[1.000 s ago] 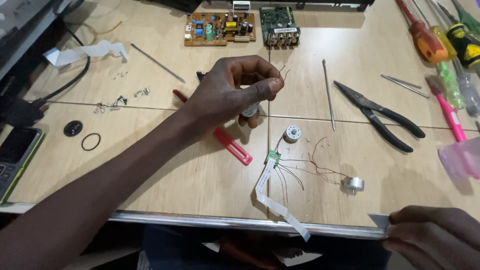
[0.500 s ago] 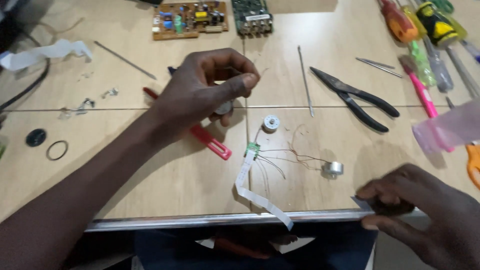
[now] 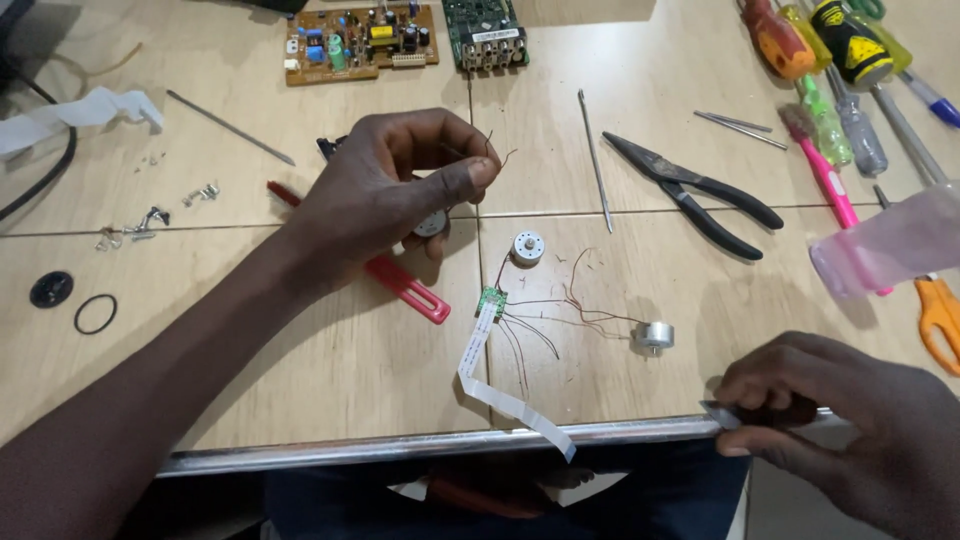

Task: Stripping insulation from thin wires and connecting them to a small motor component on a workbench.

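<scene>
Left hand (image 3: 385,195) pinches thin wires (image 3: 492,152) at its fingertips, small round motor (image 3: 432,222) tucked under the palm. Right hand (image 3: 850,435) grips a flat metal piece (image 3: 722,415) at the table edge (image 3: 420,445) — second motor (image 3: 527,247) just right of the left hand, ribbon cable (image 3: 490,375) below it.

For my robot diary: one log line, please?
left hand: pinching thin wire | right hand: at table edge | small motor: on table
</scene>
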